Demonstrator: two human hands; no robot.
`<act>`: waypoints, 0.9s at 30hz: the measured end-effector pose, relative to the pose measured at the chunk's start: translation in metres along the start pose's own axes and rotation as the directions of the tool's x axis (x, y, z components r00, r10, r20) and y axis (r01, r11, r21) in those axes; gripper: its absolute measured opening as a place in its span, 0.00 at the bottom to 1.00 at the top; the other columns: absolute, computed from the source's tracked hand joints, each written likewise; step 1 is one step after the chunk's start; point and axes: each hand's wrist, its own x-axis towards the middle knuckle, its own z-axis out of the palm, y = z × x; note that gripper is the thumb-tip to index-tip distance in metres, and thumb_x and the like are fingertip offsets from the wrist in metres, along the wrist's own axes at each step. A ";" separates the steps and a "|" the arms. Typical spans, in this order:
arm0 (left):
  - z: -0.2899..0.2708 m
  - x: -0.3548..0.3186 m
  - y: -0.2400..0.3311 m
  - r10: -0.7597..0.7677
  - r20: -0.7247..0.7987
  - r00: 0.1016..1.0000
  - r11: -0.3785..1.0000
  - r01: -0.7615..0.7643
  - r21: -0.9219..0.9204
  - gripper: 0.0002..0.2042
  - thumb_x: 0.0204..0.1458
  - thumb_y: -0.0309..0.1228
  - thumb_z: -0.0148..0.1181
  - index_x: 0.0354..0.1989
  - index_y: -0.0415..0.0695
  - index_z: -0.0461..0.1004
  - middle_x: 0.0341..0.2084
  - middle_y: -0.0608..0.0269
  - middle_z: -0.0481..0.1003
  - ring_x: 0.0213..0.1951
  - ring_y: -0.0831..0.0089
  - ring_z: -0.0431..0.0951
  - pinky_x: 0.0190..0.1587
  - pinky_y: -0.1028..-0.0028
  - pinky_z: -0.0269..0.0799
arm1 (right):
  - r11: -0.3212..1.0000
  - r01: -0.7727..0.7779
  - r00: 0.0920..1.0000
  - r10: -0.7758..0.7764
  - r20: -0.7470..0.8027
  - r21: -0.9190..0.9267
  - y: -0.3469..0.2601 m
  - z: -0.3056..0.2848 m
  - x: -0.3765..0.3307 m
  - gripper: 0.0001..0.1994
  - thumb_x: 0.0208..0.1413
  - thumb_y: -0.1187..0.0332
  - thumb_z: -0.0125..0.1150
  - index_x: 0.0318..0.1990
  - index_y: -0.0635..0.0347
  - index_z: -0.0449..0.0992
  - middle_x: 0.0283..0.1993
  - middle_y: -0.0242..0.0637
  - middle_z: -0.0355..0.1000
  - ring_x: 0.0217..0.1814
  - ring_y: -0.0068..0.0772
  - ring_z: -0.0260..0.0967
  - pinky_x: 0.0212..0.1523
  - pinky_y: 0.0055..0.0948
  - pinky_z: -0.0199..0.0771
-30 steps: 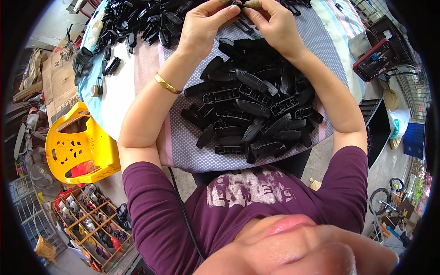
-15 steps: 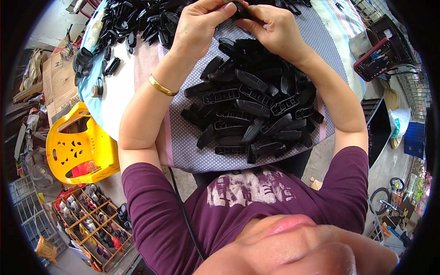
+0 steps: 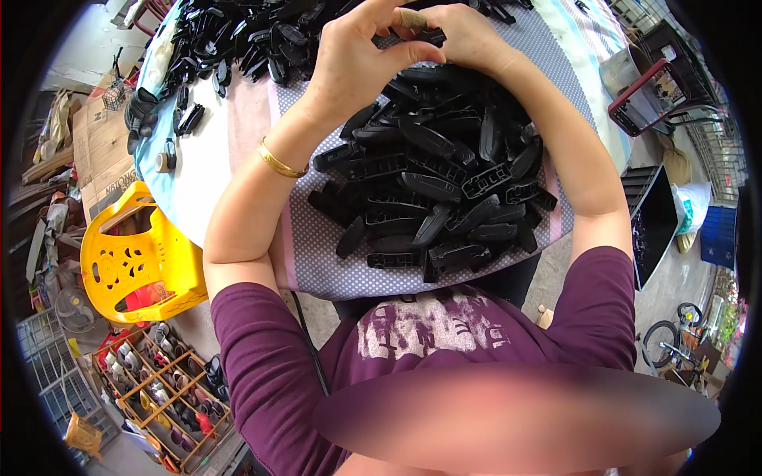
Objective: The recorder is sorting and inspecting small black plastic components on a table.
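Both hands meet over the far end of a heap of curved black plastic parts (image 3: 432,186). Between them is a small black plastic part (image 3: 432,36), mostly covered by fingers. My left hand (image 3: 369,59) is closed on it, thumb stretched along its near side and a tan-wrapped finger above. My right hand (image 3: 472,36) closes round the other end, its fingertips mostly hidden. On the left wrist is a gold bangle (image 3: 279,159). Several parts in the heap show a ribbed, hollow side; others turn up a smooth, rounded back.
A larger heap of black parts (image 3: 238,40) covers the table's far left. A yellow plastic chair (image 3: 184,274) stands against the table's left side. At the right are a phone (image 3: 647,97) and a black crate (image 3: 659,230). A shoe rack (image 3: 163,389) stands lower left.
My left hand has turned so its thumb points right across the part. My right hand has rolled over, its back now facing up and its fingers tucked in.
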 end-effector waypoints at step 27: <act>-0.044 0.016 -0.074 0.207 -0.076 0.975 0.395 -0.012 0.918 0.16 0.54 0.32 0.67 0.51 0.42 0.81 0.41 0.54 0.83 0.46 0.58 0.81 0.51 0.62 0.77 | 0.484 0.107 0.975 0.119 -0.186 0.869 0.060 0.054 0.008 0.17 0.71 0.69 0.52 0.62 0.66 0.71 0.43 0.36 0.80 0.41 0.25 0.79 0.39 0.25 0.80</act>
